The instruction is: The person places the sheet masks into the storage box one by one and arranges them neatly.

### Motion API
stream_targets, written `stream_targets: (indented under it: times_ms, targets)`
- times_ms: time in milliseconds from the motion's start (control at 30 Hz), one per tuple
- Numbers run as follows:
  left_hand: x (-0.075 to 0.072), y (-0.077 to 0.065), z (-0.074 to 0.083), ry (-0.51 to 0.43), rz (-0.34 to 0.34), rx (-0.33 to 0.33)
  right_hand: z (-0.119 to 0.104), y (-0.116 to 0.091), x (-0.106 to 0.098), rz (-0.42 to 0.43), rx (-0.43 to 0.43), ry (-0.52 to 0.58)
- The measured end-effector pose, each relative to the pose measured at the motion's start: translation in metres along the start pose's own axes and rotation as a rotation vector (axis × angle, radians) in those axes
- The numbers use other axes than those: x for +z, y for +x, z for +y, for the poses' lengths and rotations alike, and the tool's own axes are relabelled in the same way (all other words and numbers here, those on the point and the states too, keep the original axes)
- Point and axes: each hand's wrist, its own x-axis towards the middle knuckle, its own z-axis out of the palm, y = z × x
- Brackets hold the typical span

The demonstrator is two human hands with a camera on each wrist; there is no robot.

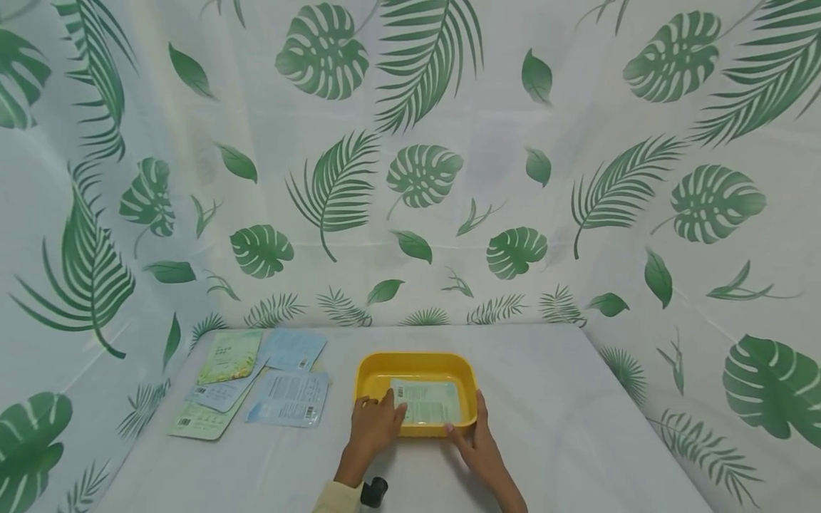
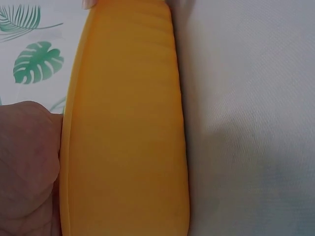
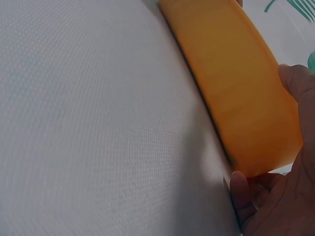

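Note:
A yellow rectangular plastic tray [image 1: 415, 431] stands on the table, with a pale green printed sachet [image 1: 436, 402] lying flat inside it. My left hand [image 1: 375, 426] reaches over the tray's front left, its index finger and thumb at the sachet's left edge. Whether they pinch the sachet or only touch it, I cannot tell. In the left wrist view the tray's outer wall [image 2: 125, 128] hides the fingertips. At the front right corner, my right hand [image 1: 479, 450] grips the tray. The right wrist view shows its thumb [image 3: 294, 78] at the rim and other fingers low at the corner.
To the left lie several flat printed sachets: a green-yellow one [image 1: 232, 356] on top of others, a light blue one [image 1: 296, 348] behind, and a blue-white one [image 1: 288, 399] nearer. A white cloth [image 1: 577, 427] covers the table; leaf-print sheets [image 1: 423, 235] enclose it.

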Motion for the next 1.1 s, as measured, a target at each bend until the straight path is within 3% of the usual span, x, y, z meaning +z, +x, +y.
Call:
stream_targets:
  times_ms: [333,733,1100]
  targets:
    - [0.0007,0.0019,-0.0001,-0.019,-0.026,0.0,0.003,0.0029,-0.0004,-0.001,0.002,-0.011]
    - [0.0084,-0.0008,0.0007,0.026,0.089,0.01,0.0,0.0002,-0.0004,-0.005,0.017,0.012]
    - [0.0068,-0.0006,-0.0004,0.02,0.08,0.02,0.0013,0.0013,0.0003,-0.001,0.029,0.003]
